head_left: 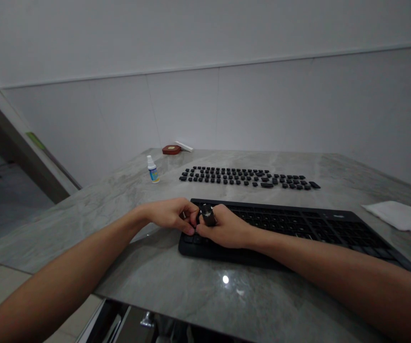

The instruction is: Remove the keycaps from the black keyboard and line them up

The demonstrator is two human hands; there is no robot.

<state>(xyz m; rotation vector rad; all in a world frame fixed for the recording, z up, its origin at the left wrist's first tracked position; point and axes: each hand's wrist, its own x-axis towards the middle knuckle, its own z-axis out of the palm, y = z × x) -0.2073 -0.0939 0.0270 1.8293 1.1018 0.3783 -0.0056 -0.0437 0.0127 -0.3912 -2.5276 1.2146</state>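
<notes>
A black keyboard (334,217) lies on the table, many of its keycaps off. My left hand (171,213) is closed in a pinch at the keyboard's left end; whatever its fingertips hold is hidden. Pressed close beside it, my right hand (229,228) is closed around a small black blocky piece (208,215) with pale spots, whose kind I cannot make out. Both sets of fingertips meet above the left-hand keys. Behind the keyboard, loose black keycaps (267,185) lie spread out in rows.
A small white spray bottle (153,170) with a blue label stands at the back left. Farther back are a reddish-brown case (171,150) and a white strip (184,146). A folded white cloth (400,214) lies right of the keyboard. The grey marble-look table (177,286) meets a wall behind.
</notes>
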